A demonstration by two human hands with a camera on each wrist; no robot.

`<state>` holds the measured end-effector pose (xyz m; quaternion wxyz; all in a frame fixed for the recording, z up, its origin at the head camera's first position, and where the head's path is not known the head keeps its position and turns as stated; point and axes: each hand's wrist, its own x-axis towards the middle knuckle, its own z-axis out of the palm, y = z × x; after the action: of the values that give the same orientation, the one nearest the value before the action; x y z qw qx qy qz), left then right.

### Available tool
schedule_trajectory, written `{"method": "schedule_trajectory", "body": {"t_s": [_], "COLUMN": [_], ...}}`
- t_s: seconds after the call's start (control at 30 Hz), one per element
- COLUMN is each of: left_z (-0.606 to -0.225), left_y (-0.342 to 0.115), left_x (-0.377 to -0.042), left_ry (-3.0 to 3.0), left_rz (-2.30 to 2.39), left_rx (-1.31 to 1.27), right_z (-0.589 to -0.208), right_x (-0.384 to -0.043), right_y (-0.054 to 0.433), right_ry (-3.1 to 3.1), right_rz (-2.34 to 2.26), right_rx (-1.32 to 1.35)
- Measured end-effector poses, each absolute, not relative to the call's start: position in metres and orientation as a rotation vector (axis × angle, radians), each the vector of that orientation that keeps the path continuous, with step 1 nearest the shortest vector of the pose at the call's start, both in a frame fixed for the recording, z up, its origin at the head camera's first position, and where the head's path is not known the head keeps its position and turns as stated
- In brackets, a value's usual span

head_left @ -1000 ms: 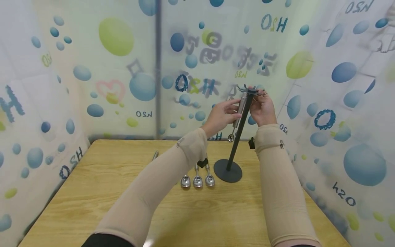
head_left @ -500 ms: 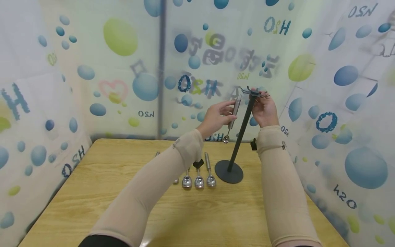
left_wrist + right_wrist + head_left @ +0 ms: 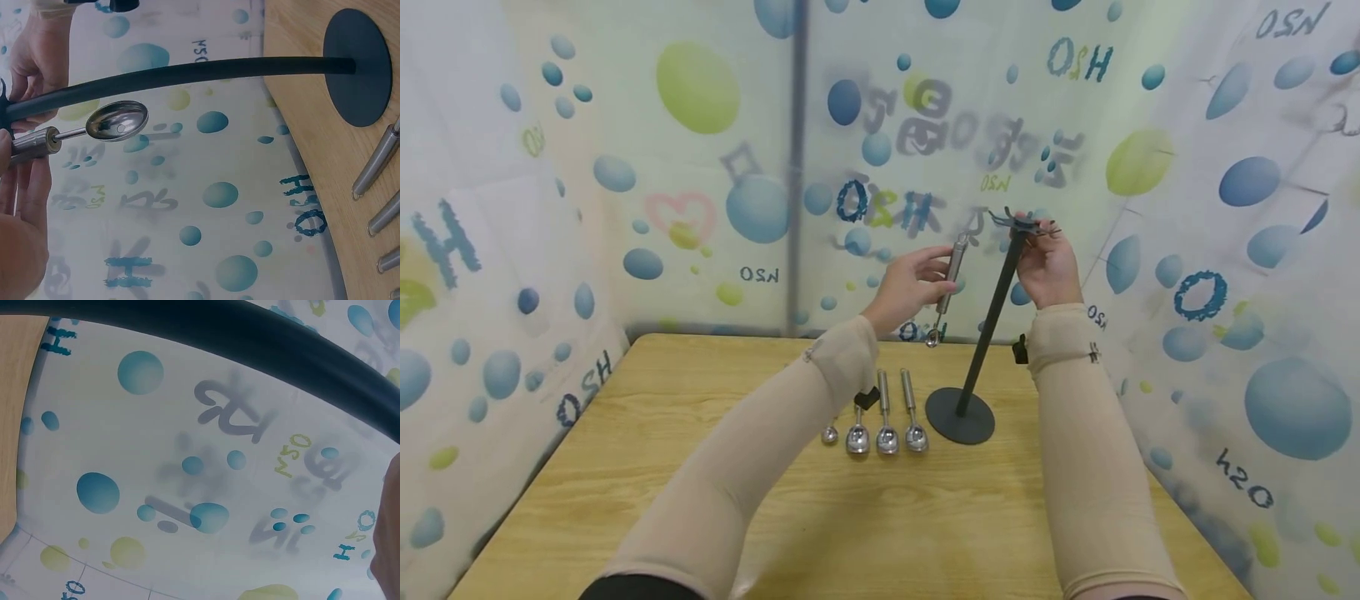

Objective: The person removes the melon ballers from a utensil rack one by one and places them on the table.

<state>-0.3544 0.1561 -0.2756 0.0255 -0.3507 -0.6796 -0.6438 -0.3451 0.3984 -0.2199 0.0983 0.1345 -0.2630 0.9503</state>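
Note:
My left hand (image 3: 908,287) pinches the steel handle of a melon baller (image 3: 951,275) between thumb and fingers. Its small bowl hangs downward, and a hole shows in the bowl (image 3: 119,120) in the left wrist view. To the right of it stands a dark utensil stand (image 3: 992,325) with a round base and curved hooks at its top. The melon baller is apart from those hooks. My right hand (image 3: 1051,265) holds the stand just under the hooks, its fingertips partly hidden behind them. In the right wrist view only the pole (image 3: 250,337) and part of that hand appear.
Several metal scoops lie in a row left of the base, including a large scoop (image 3: 916,437) and a smaller one (image 3: 829,435); my left forearm covers part of the row. The wooden table (image 3: 880,533) ends at a printed curtain (image 3: 700,167).
My left hand has moved left with the melon baller, away from the stand's hooks. My right hand keeps its hold at the top of the stand.

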Motion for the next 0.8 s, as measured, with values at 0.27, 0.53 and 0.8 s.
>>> {"method": "schedule_trajectory", "body": {"t_s": [0.27, 0.53, 0.8], "left_z": [-0.282, -0.292, -0.302], "left_y": [0.143, 0.124, 0.105], "left_x": [-0.357, -0.364, -0.368], "left_ry": [-2.137, -2.164, -2.184], "left_rz": [-1.986, -1.950, -1.912], "left_rx": [-1.070, -1.018, -0.963], "right_z": [-0.220, -0.218, -0.219], "right_x": [-0.343, -0.344, -0.344], "right_y": [0.399, 0.399, 0.398], "right_ry": [-0.773, -0.803, -0.834], "right_rz": [2.824, 2.817, 2.795], "right_rx": [0.389, 0.419, 0.406]}}
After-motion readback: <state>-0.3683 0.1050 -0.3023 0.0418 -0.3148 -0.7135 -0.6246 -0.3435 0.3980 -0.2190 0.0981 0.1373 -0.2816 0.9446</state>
